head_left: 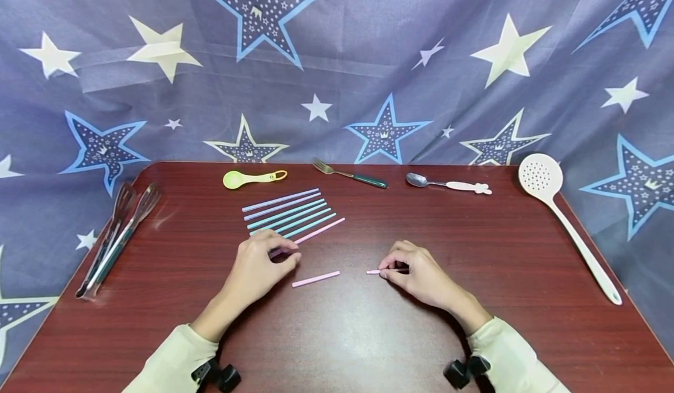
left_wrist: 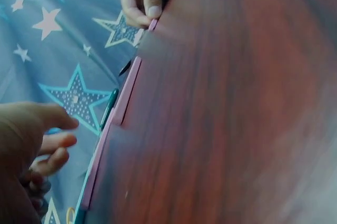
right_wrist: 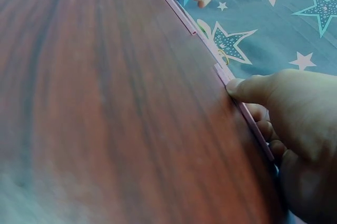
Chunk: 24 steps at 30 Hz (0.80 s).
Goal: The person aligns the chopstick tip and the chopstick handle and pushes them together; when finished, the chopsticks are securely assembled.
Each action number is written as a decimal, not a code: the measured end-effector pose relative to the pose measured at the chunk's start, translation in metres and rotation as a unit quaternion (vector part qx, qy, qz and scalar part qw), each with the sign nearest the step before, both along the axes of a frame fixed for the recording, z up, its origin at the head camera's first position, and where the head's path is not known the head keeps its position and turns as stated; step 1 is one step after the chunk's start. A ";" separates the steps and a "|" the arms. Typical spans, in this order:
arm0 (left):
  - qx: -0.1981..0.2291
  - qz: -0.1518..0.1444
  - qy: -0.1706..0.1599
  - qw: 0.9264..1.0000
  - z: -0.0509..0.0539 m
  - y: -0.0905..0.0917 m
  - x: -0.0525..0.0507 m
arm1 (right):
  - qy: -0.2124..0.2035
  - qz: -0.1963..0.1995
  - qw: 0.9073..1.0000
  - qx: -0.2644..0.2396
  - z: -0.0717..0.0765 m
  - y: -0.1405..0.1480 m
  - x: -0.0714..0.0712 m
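Note:
My right hand (head_left: pixel 421 273) pinches a thin pink straw (head_left: pixel 372 272) between thumb and fingers, low over the table; part of it is hidden by the fingers. Its length shows better in the right wrist view, where the pink straw (right_wrist: pixel 257 129) runs along below the thumb. My left hand (head_left: pixel 263 261) holds nothing, its fingers loosely bent and apart in the left wrist view. Between the hands lies a short pink straw (head_left: pixel 316 279). Beyond the left hand is a slanted row with a longer pink straw (head_left: pixel 326 227), several teal straws (head_left: pixel 295 213) and purple straws (head_left: pixel 281 199).
Along the back edge lie a yellow measuring spoon (head_left: pixel 237 179), a green-handled fork (head_left: pixel 363 179) and a white-handled spoon (head_left: pixel 458 186). Metal tongs (head_left: pixel 118 238) lie at the left edge, a white skimmer (head_left: pixel 574 229) at the right. A starry cloth (head_left: pixel 326 77) hangs behind the table.

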<state>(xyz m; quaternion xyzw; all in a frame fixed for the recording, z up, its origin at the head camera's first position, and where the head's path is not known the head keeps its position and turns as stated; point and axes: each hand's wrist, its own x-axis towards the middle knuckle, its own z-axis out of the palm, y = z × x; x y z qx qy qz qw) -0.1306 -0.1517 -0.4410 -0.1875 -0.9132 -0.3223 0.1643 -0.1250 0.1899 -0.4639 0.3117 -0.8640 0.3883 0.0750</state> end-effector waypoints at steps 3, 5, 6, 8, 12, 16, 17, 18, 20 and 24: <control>0.017 -0.043 -0.022 0.999 0.000 0.007 0.005 | 0.000 0.000 1.000 -0.001 0.000 0.000 0.000; 0.028 -0.068 -0.041 0.996 0.000 0.011 0.008 | 0.001 0.000 1.000 -0.001 0.000 0.000 0.000; 0.032 -0.079 -0.048 0.995 -0.001 0.013 0.009 | 0.001 0.000 1.000 -0.001 0.000 0.000 0.001; 0.037 -0.093 -0.056 0.993 -0.002 0.017 0.012 | 0.001 0.000 1.000 -0.002 0.000 0.000 0.001; 0.036 -0.103 -0.060 0.992 -0.007 0.021 0.014 | -0.004 -0.003 1.000 0.000 0.002 0.000 0.001; 0.028 -0.100 -0.074 0.992 -0.011 0.022 0.016 | -0.007 -0.005 1.000 0.003 0.002 -0.001 0.001; 0.025 -0.100 -0.077 0.992 -0.012 0.022 0.016 | -0.007 -0.005 1.000 0.004 0.003 -0.001 0.001; 0.023 -0.099 -0.079 0.992 -0.013 0.023 0.017 | -0.005 -0.004 1.000 0.004 0.003 -0.001 0.001; 0.022 -0.099 -0.079 0.992 -0.014 0.023 0.017 | -0.003 -0.003 1.000 0.003 0.002 -0.001 0.001; 0.028 -0.100 -0.067 0.992 -0.016 0.025 0.017 | 0.002 -0.001 1.000 -0.002 0.001 -0.001 0.001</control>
